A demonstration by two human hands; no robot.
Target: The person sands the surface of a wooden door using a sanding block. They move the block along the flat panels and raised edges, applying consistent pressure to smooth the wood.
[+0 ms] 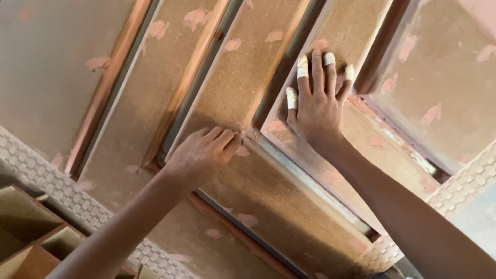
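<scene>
Panel (289, 206) with pink filler patches (248, 219) lies under both hands, mostly patched; left hand (204, 152) fingers curled together rubbing near a groove (305, 178), right hand (316, 101) spread flat, taped fingertips (302, 66).

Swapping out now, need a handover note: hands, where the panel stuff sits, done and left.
Left hand: curled shut, knuckles down on the brown fibreboard panel with raised wooden frame strips, at a strip joint; anything pinched in it is hidden.
Right hand: open, flat, pressing the panel; white tape on four fingertips.
Done: pink filler patches dot the boards and strips.
Left: cannot tell; patches look rough.
Panel lies on a woven cream mat.
</scene>
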